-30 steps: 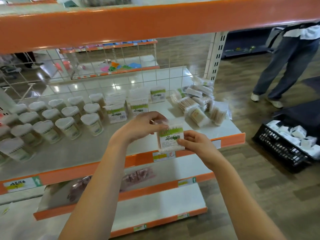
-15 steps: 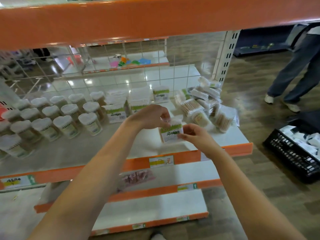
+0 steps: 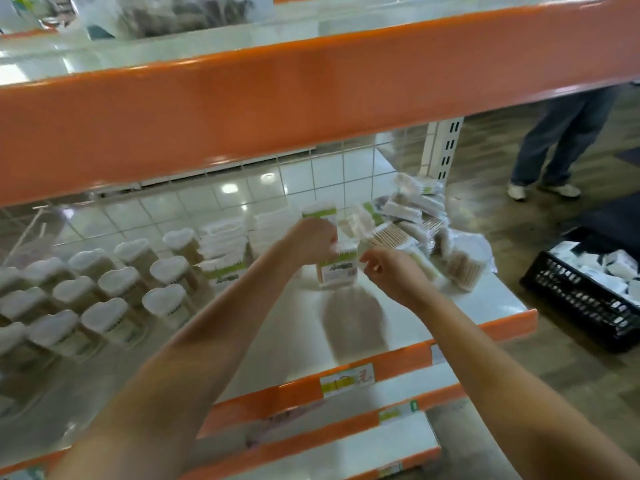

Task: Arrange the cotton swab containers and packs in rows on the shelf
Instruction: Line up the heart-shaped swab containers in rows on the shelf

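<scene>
Head view: left hand (image 3: 313, 239) curled over the top of a green-labelled swab box (image 3: 337, 270), right hand (image 3: 389, 271) pinching its right edge, box low over the shelf (image 3: 491, 299), just right of the stacked boxes (image 3: 225, 251). Blurred, so contact with the shelf surface unclear. Best to set it down square, label facing near, flush against the stack, clear of the loose packs (image 3: 415, 223) heaped far right. Heart-lidded containers (image 3: 104, 289) standing in rows at left.

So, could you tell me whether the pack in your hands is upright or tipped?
Upright: the pack shows its label facing forward, white top uppermost.
</scene>
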A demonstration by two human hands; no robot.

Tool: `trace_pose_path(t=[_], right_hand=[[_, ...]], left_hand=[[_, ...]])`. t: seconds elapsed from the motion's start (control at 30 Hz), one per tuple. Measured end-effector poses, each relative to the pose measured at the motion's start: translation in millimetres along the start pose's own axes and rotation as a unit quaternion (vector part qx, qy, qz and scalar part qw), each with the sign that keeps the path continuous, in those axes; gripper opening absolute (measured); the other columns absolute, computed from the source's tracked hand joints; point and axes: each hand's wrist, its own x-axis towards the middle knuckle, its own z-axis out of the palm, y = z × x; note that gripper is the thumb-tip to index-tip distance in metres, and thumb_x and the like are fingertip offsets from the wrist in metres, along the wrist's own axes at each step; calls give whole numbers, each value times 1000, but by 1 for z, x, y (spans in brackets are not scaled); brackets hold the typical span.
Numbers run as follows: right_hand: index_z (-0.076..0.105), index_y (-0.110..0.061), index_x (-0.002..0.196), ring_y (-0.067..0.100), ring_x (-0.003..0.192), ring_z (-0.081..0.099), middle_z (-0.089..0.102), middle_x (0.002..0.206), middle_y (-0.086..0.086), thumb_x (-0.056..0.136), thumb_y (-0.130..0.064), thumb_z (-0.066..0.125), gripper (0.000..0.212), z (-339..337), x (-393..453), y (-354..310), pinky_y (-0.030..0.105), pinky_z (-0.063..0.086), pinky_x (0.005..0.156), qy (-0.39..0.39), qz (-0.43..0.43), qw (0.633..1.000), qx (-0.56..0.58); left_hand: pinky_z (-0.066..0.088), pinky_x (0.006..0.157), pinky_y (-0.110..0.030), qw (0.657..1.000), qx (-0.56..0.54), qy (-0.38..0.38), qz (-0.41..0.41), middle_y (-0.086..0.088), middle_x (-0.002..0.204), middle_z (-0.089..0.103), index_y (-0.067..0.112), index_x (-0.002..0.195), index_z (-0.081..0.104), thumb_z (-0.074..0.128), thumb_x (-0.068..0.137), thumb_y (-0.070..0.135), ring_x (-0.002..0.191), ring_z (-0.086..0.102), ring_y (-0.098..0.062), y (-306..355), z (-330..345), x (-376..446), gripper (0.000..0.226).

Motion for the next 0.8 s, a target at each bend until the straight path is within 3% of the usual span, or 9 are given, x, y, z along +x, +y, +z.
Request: trace_pose_path(t=[0.1, 0.27, 0.47, 0.8], right_hand=[[66, -14, 109, 22, 96, 62, 68, 102, 3, 87, -10, 53, 26, 1, 12, -3, 31, 50, 76, 31, -16, 999, -33], [65, -16, 111, 25, 99, 62, 68, 105, 6, 88, -13, 51, 27, 1, 28, -7, 36, 52, 81, 28, -3, 998, -55], [67, -14, 110, 26, 100, 62, 68, 108, 7, 89, -13, 51, 26, 1, 36, -6, 36, 52, 81, 24, -15, 997, -73], [67, -12, 109, 27, 100, 60, 68, 105, 7, 86, -9, 52, 27, 5, 45, -3, 35, 50, 80, 24, -27, 996, -80]], left_hand=[[51, 73, -34, 998, 57, 17, 9, -9, 85, 66, 6, 88, 64, 51, 88, 20, 85, 63, -28, -8, -1, 19, 19], [47, 78, -35, 995, 97, 29, 0, -10, 97, 64, 9, 93, 58, 48, 91, 21, 96, 58, -27, -22, -4, 46, 16], [41, 73, -30, 986, 148, 69, -42, -10, 106, 64, 8, 109, 60, 50, 93, 18, 103, 57, -25, -35, 3, 70, 22], [40, 61, -28, 975, 199, 78, -58, -8, 99, 65, 7, 107, 57, 52, 92, 12, 88, 62, -23, -41, 7, 75, 17]])
